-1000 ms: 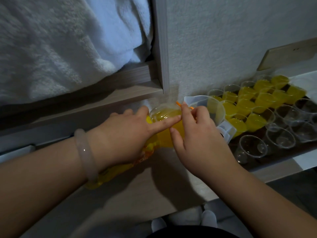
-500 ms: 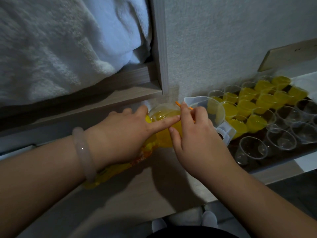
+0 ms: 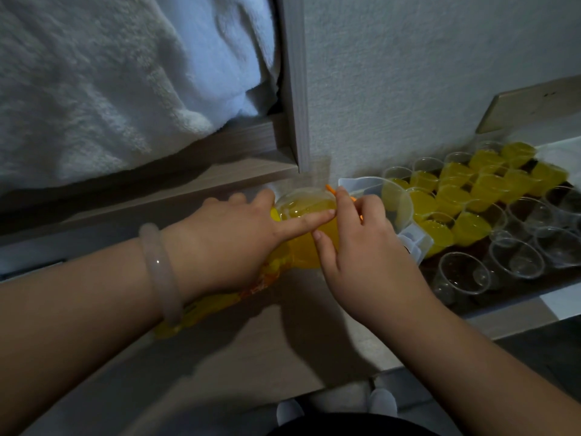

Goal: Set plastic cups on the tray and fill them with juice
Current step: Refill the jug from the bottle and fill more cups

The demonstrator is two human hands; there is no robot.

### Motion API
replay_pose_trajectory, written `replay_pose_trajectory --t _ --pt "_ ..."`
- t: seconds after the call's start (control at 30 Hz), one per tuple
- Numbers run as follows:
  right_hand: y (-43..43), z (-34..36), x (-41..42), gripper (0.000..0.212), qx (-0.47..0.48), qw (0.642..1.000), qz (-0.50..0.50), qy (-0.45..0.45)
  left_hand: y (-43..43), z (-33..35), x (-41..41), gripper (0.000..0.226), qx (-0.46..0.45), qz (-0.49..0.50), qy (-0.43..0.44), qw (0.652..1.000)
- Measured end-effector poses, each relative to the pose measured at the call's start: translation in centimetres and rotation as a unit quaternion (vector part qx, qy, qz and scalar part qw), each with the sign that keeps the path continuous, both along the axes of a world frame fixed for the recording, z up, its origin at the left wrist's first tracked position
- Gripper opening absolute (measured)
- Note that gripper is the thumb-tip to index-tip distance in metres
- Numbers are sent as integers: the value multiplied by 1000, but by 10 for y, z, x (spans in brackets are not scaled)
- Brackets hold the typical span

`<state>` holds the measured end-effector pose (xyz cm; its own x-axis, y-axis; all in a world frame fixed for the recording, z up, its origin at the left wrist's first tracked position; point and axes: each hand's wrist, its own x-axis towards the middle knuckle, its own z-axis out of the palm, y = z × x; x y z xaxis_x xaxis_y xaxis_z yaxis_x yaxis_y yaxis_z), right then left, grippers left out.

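Little has moved: left hand [image 3: 226, 243] grips bottle [image 3: 309, 212], right hand [image 3: 361, 247] pinches its orange tab [image 3: 330, 187]. Probably unsealing; next, pour into jug [image 3: 399, 199].

Domestic interior, likely a home. Upper left: fluffy white blanket [image 3: 94, 89] heaped inside a pale wood-grain frame [image 3: 292, 83]. Upper right: textured wall [image 3: 424, 73]. Low wood-grain bench [image 3: 251, 357] across centre. Socked feet [image 3: 382, 401] at bottom edge. Dim indoor light.

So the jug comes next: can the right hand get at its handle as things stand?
Probably yes: the right hand sits just beside the jug handle, nothing between them, the cups beyond. It must first let go of the cap on the bottle.
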<state>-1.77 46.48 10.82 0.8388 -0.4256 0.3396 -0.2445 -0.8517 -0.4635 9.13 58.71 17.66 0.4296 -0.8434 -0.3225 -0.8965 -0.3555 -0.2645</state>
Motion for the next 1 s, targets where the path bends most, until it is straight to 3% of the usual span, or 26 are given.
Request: replay_pose_trajectory --t 0.7,1.0 --pt "-7 -1 -4 71 17 1000 9 -16 -5 5 -6 93 0 1 -7 1000" --pt "-11 2 -8 64 28 999 22 1 -8 8 -8 91 5 0 -11 1000"
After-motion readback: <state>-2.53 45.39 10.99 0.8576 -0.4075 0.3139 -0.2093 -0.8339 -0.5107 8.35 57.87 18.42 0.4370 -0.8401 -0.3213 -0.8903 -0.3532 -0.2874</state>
